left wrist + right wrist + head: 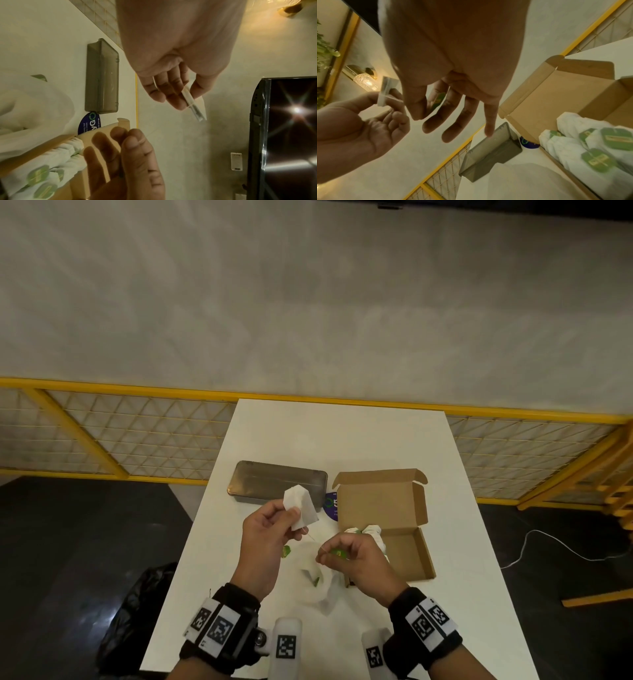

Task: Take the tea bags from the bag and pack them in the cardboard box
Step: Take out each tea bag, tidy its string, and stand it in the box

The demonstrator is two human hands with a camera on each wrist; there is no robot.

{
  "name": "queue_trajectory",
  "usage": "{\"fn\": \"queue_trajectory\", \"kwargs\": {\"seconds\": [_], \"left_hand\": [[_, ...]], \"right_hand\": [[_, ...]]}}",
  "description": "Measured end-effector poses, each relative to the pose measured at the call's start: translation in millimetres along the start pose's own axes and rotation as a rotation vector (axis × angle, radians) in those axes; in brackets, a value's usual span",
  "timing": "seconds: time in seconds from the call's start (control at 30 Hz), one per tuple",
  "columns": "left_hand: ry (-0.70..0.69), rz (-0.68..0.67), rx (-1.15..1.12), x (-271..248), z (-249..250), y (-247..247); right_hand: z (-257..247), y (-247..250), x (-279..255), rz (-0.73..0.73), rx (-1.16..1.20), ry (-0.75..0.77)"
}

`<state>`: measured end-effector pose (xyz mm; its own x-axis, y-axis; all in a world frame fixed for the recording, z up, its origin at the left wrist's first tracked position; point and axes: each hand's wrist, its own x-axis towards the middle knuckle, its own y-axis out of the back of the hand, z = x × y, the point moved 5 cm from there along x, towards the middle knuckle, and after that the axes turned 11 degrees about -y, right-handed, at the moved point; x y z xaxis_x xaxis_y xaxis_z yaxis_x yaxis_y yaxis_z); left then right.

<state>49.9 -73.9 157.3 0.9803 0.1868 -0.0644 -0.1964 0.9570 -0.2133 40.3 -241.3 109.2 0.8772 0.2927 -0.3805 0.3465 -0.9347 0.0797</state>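
Note:
My left hand (291,517) is raised over the table and pinches a white tea bag (302,504) between thumb and fingers; the left wrist view shows the tea bag (195,108) edge-on. A thin string runs from it to a green tag (338,553), pinched by my right hand (329,556). The right wrist view has the tag (436,102) between thumb and forefinger. The open cardboard box (387,505) lies right of my hands, with several tea bags (594,148) at its near-left end. A crumpled clear bag (318,583) lies below my hands.
A grey closed case (277,481) lies flat behind my left hand, and a round blue sticker (331,505) sits between it and the box. A loose green tag (286,551) lies on the white table (342,433). A yellow mesh fence (137,433) runs behind.

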Motion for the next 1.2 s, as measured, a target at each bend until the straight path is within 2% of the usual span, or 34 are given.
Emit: {"fn": "queue_trajectory", "kwargs": {"seconds": [0.1,0.27,0.43,0.53,0.67,0.8,0.93,1.03,1.2], "left_hand": [[0.019,-0.017,0.031,-2.4,-0.1,0.7],[0.012,-0.171,0.129,-7.5,0.4,-5.1],[-0.001,-0.351,0.305,-10.6,-6.3,-10.4],[0.004,-0.406,0.391,-11.4,-13.8,-11.8],[0.004,-0.322,0.462,-11.2,-20.0,-11.4],[-0.010,-0.261,0.564,-7.8,-26.7,-13.6],[-0.007,-0.169,0.582,-7.7,-29.2,-19.3],[0.042,-0.123,0.457,-7.0,-33.7,-23.4],[0.136,-0.132,0.264,-5.5,-44.4,-29.6]], "right_hand": [[3.7,7.3,-0.5,-0.009,0.018,-0.060],[-3.7,22.6,0.3,0.027,0.012,-0.100],[-23.6,30.7,-0.3,-0.106,-0.162,-0.093],[-35.9,36.7,0.4,-0.046,-0.290,-0.086],[-49.1,44.2,4.0,0.214,-0.385,-0.026],[-50.1,42.7,1.1,0.374,-0.470,0.074],[-45.0,32.0,0.5,0.398,-0.588,0.187],[-41.0,25.0,-1.3,0.420,-0.645,0.315],[-35.9,27.2,-3.3,0.407,-0.665,0.335]]}}
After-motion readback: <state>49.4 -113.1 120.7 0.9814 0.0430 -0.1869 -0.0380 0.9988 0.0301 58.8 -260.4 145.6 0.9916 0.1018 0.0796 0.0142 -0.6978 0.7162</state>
